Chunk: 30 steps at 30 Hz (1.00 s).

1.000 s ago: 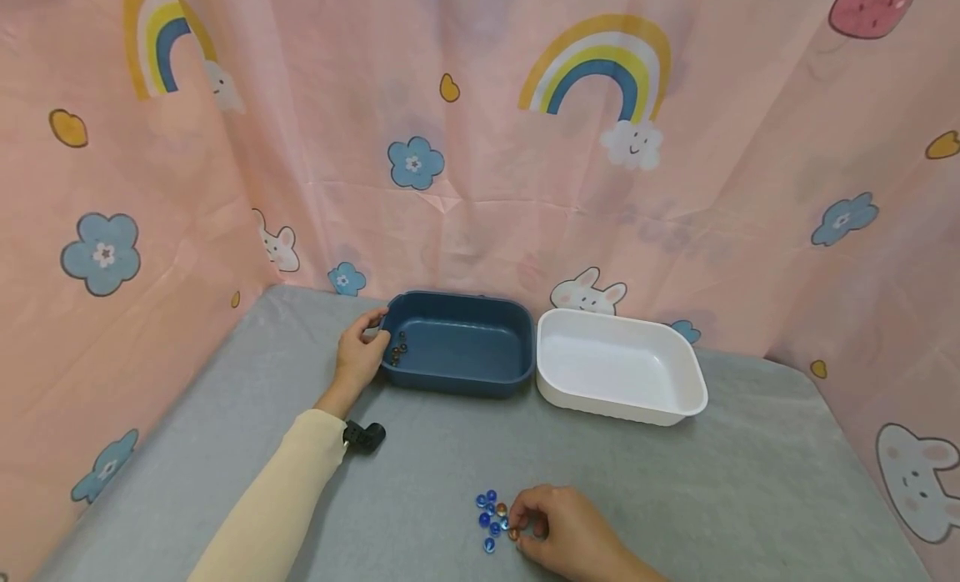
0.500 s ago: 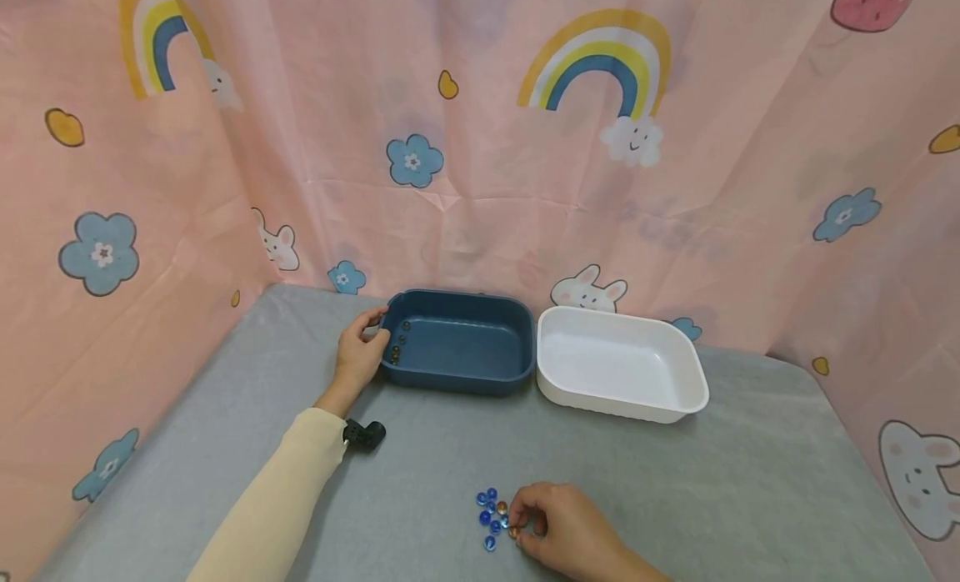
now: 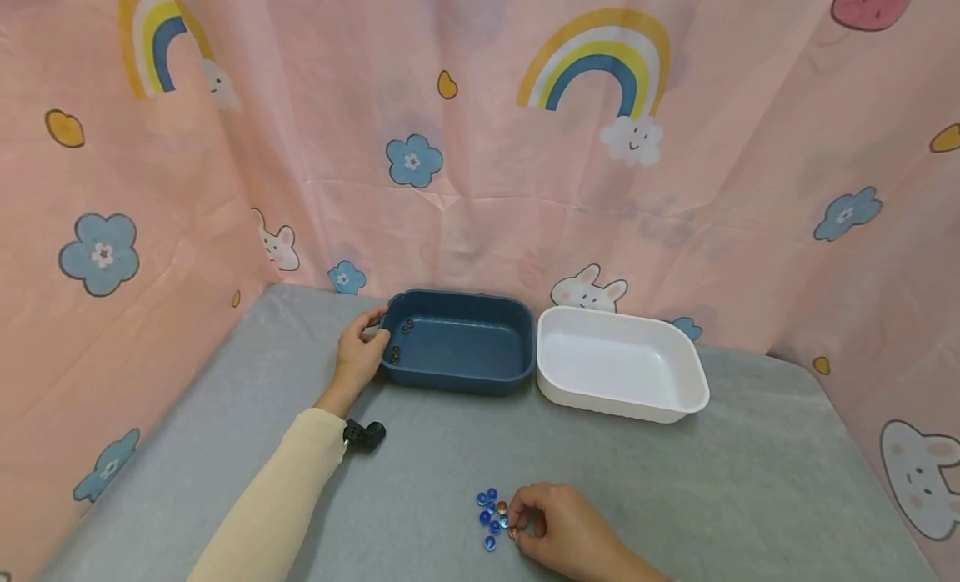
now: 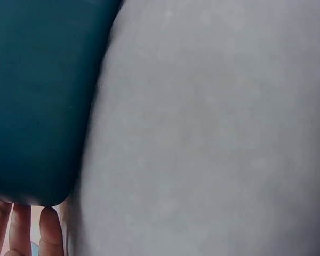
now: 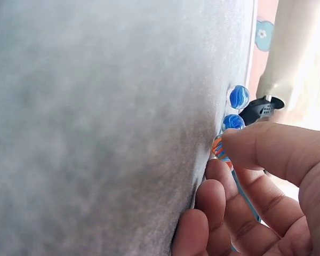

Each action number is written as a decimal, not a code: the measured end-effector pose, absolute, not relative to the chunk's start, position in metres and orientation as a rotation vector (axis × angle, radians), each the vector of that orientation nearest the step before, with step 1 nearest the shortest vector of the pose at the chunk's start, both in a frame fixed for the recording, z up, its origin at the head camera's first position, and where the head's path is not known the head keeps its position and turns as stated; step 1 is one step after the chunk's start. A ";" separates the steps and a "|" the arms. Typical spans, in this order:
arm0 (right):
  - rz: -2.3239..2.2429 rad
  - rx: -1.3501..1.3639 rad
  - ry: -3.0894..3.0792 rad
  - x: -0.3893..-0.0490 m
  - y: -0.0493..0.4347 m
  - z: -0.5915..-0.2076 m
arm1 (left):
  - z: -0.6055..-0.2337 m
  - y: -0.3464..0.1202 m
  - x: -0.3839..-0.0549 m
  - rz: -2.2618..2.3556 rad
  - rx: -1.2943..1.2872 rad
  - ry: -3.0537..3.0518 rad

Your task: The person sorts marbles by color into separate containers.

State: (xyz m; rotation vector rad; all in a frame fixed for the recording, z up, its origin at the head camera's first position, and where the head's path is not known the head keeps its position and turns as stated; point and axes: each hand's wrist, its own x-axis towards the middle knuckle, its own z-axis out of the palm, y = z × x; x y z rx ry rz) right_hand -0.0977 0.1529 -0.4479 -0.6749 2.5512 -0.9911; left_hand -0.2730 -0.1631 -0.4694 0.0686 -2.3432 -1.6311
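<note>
My left hand (image 3: 358,353) holds the left end of a dark blue rectangular bin (image 3: 457,380). In the left wrist view its fingers (image 4: 52,232) touch the end wall of the bin. Several small brown marbles (image 3: 396,354) lie inside, near that end. At the front of the table, my right hand (image 3: 566,528) pinches an orange-streaked marble (image 5: 218,148) between thumb and fingers, low at the cloth. Just left of it lies a cluster of blue glass marbles (image 3: 485,518) with another orange marble (image 3: 502,508) among them.
A white rectangular bin (image 3: 622,411) stands right beside the blue one. Grey cloth (image 3: 420,499) covers the table. Behind and at the sides hangs a pink printed curtain (image 3: 487,232). A black wrist device (image 3: 364,436) sits at the left cuff.
Inside the blue bin, some brown marbles have rolled towards the back, splitting into two small groups. Both hands stay nearly where they were.
</note>
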 end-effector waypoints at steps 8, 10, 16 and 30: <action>-1.014 -0.629 2.510 -0.099 0.153 -0.448 | -0.470 -0.164 -0.273 -1.633 0.075 -2.353; -1.027 -0.617 2.498 -0.099 0.153 -0.448 | -0.471 -0.163 -0.273 -1.633 0.075 -2.354; -1.080 -0.609 2.467 -0.099 0.154 -0.448 | -0.470 -0.163 -0.273 -1.629 0.073 -2.348; -1.207 -0.644 2.510 -0.099 0.156 -0.452 | -0.471 -0.163 -0.274 -1.627 0.067 -2.340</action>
